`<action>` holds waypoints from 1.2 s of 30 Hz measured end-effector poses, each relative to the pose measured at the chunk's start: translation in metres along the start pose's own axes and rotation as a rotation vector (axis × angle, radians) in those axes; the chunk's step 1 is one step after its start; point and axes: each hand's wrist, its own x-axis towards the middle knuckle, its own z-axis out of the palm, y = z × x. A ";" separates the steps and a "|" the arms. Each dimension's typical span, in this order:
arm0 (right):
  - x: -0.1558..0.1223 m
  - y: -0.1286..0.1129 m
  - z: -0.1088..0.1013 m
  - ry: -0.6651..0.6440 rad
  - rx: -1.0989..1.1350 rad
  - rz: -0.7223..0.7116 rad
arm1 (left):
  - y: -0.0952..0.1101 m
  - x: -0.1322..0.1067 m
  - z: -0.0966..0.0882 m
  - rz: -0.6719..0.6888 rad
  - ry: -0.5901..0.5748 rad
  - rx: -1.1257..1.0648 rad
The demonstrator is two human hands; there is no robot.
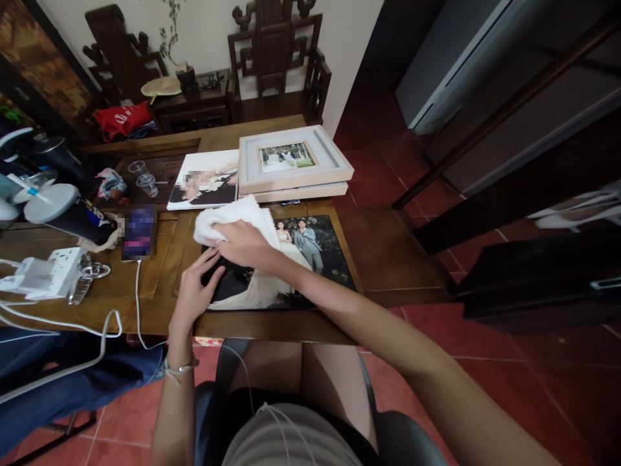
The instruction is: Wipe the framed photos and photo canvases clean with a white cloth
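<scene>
A large dark wedding photo print point(310, 259) lies flat on the wooden table point(272, 323) in front of me. My right hand point(245, 243) is closed on a white cloth point(233, 217) and presses it onto the print's upper left corner. My left hand point(194, 291) rests on the print's left edge, fingers stretched out flat, holding nothing.
Behind the print are a white-framed photo point(291, 162) stacked on another frame and a canvas print point(206, 178). To the left: a phone point(139, 233) on a cable, a power strip point(48, 272), plastic cups point(143, 175), containers. Carved chairs stand at the back wall; red tiled floor to the right.
</scene>
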 end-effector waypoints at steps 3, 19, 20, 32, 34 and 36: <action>0.010 -0.001 0.003 -0.055 0.050 0.005 | -0.001 0.000 -0.001 -0.002 0.005 0.012; -0.168 0.095 -0.003 0.257 -0.171 -0.125 | 0.005 0.004 -0.004 -0.019 -0.026 -0.096; -0.179 0.084 0.002 0.243 -0.169 -0.168 | 0.004 0.003 -0.004 -0.017 -0.022 -0.088; -0.135 0.099 -0.014 0.218 -0.182 -0.096 | 0.001 0.002 -0.004 0.028 -0.017 -0.072; -0.110 0.112 -0.024 0.226 -0.194 -0.022 | -0.001 0.001 -0.003 0.033 -0.009 -0.072; -0.096 0.117 -0.028 0.230 -0.207 0.032 | -0.002 0.001 -0.003 0.028 -0.003 -0.074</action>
